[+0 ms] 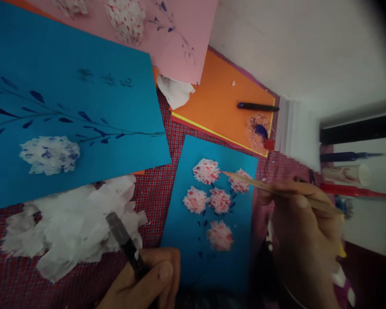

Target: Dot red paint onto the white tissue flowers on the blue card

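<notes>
My left hand (148,274) is closed around a dark marker (125,242), its greyish end pointing up and to the left. In my right hand (305,227) is a slim wooden stick (254,181) with a pointed red tip. That tip is beside the top paper flower (206,171), and I cannot tell whether it touches. Several such white flowers dabbed with red are on a small blue card (183,244), among dark painted leaves. My left hand is by the card's lower left edge.
Crumpled white tissue (73,227) lies at left on the checked cloth (152,206). Above it are a larger blue sheet (116,103) and a pink sheet (186,38). An orange sheet (209,98) bears a black pen (257,107). A paper cup (345,174) and a red marker (344,189) are at right.
</notes>
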Available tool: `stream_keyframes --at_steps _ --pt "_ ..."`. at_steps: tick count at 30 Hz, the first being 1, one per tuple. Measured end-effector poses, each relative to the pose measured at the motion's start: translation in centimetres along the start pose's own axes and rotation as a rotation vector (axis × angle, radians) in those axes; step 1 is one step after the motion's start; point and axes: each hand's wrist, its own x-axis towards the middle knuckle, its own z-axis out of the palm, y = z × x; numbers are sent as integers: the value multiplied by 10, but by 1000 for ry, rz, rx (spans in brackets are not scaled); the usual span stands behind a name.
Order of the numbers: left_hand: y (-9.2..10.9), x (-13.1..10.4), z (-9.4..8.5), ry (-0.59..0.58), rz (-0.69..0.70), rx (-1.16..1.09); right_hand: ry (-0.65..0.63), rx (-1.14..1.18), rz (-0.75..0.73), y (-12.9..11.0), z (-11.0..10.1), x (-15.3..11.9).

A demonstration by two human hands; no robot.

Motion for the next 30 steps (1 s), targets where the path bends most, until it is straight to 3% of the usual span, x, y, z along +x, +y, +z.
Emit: stream_keyframes --at_steps 4,8,14,18,23,27,30 --pt "9 3 7 14 31 3 78 193 82 7 -9 -18" --pt "11 7 14 -6 62 -37 110 218 102 4 -20 -43" --pt "18 15 18 97 213 -136 92 229 -28 1 -31 -81" --pt "19 4 22 108 327 -82 70 268 -110 0 -34 -109" --pt "-14 -34 29 182 346 6 210 331 -154 19 -32 -150" --pt "-48 -58 29 240 258 45 272 547 -39 42 -21 -174" --pt "-55 -65 32 332 267 111 267 698 60 50 -14 -182"
